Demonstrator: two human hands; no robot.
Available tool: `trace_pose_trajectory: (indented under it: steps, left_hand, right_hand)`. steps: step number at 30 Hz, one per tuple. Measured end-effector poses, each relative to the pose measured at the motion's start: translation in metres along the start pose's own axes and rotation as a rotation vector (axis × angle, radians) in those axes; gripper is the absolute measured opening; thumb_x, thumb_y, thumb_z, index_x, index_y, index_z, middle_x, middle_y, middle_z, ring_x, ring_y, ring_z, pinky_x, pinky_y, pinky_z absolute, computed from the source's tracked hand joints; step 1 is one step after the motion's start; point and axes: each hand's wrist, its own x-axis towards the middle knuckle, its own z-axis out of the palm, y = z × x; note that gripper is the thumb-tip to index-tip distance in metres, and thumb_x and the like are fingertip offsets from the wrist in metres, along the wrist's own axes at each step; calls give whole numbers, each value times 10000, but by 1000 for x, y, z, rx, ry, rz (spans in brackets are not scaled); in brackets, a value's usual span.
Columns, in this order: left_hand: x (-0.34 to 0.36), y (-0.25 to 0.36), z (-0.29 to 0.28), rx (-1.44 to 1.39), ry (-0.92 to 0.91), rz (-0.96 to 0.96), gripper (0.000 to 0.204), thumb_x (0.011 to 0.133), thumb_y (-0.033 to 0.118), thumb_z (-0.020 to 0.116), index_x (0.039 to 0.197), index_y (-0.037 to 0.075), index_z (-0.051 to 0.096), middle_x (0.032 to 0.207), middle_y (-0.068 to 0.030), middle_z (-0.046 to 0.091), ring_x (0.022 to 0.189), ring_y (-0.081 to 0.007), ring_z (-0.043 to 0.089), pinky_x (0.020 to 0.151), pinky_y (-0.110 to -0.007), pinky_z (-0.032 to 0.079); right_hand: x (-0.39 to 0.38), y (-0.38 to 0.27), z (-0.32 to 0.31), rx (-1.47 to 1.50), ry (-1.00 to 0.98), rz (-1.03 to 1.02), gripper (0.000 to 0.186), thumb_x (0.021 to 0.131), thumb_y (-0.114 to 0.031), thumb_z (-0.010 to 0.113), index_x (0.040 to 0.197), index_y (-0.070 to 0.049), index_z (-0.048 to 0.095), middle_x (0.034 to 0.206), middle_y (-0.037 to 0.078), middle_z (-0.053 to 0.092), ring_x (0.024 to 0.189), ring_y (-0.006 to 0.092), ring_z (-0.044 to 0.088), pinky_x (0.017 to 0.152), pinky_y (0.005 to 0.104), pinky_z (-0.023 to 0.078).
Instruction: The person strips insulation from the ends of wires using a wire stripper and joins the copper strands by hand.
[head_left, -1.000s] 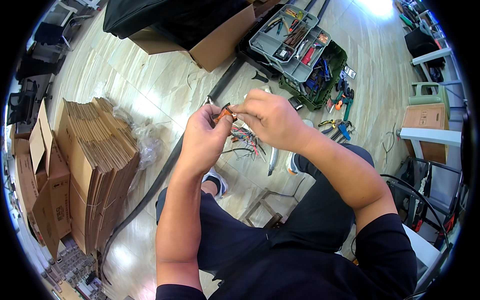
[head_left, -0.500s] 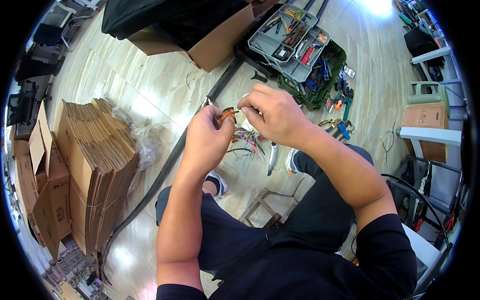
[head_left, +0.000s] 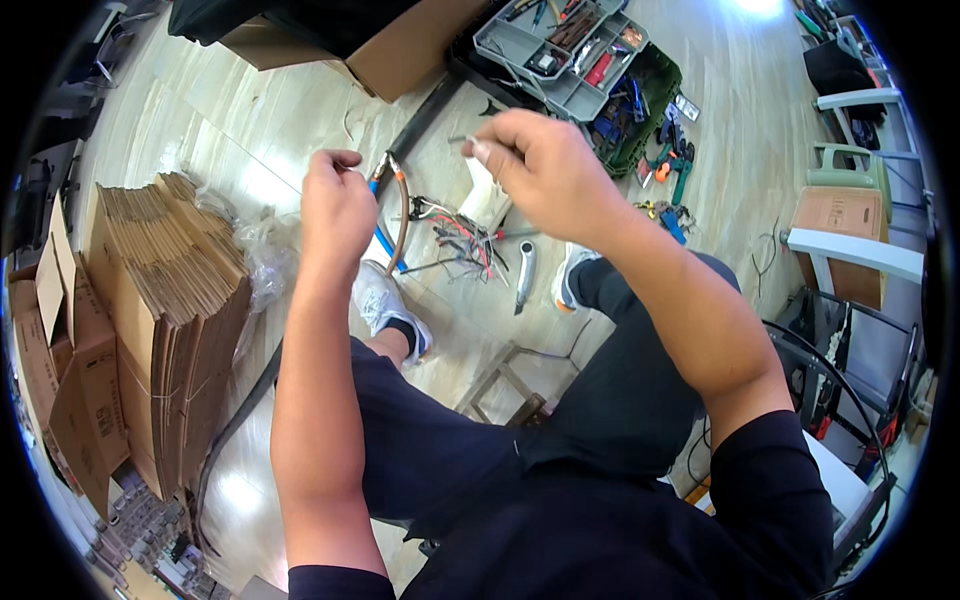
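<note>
My left hand (head_left: 338, 210) is raised with its fingers curled in; whatever it may hold is hidden. Between the thumb and fingertips of my right hand (head_left: 545, 165) is a small thin grey piece (head_left: 459, 139). Beside my left hand a thick black cable (head_left: 420, 122) runs across the floor, its outer sheath cut open. From the cut come a brown wire (head_left: 402, 215) and a blue wire (head_left: 386, 243), which bend down toward my shoe. Below my right hand lie a white object (head_left: 484, 195) and a tangle of thin wire offcuts (head_left: 462, 238).
A utility knife (head_left: 525, 278) lies near my feet. Farther off stands an opened toolbox (head_left: 640, 140), with pliers (head_left: 684, 170) beside it. Folded cardboard (head_left: 190, 300) is stacked at the left, near clear plastic wrap (head_left: 270, 250). A large carton (head_left: 410, 50) sits at the back.
My hands have moved apart, the left one to the left and the right one slightly up. The orange-and-black piece seen in my left hand no longer shows there. The view has shifted.
</note>
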Motion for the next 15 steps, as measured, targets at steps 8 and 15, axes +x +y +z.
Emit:
trace_pose_trajectory:
  steps: [8, 15]
  left_hand:
    - [-2, 9, 6, 86, 147, -134, 437, 848, 152, 490, 1240, -40, 507, 1038, -184, 598, 922, -225, 560, 869, -323, 443]
    - [8, -26, 21, 420, -175, 220, 487, 789, 210, 603, 1183, -75, 567, 1239, -316, 513, 1149, -425, 521, 997, -447, 417]
  right_hand:
    - [1, -9, -12, 272, 89, 23, 188, 920, -137, 581, 959, 22, 672, 733, 96, 634, 609, 141, 572, 602, 296, 471]
    - [12, -32, -31, 568, 71, -18, 215, 967, -161, 548, 1000, 14, 669, 716, 0, 587, 605, 52, 556, 534, 205, 480]
